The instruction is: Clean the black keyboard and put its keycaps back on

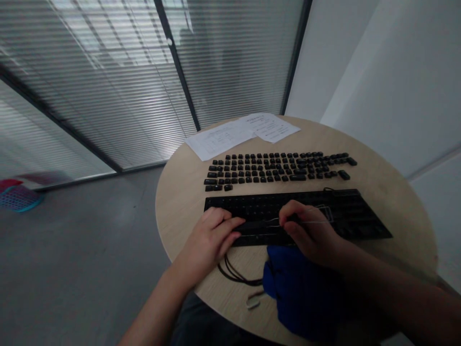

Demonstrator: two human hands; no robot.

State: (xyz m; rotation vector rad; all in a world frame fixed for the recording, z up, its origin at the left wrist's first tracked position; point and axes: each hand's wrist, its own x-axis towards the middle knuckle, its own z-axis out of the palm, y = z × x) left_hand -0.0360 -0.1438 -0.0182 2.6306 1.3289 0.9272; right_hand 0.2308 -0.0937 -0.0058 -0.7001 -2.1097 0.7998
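A black keyboard (360, 218) lies on the round table, most of its keycaps off. At its front left, my left hand (214, 233) has thumb and forefinger pinched about the left end of the long space bar (256, 225). My right hand (309, 228) is closed around a wire keycap puller (326, 214), whose thin wire ends reach left to the space bar. The fingers partly hide the puller's middle. Behind the keyboard, the loose black keycaps (259, 168) are laid out in rows like a keyboard's layout.
Printed sheets of paper (230, 137) lie at the table's (173, 192) far edge. Near the front are a blue cloth (298, 288), a coiled black cable (234, 274) and a small pale object (252, 302). A blue basket (19, 199) stands on the floor at left.
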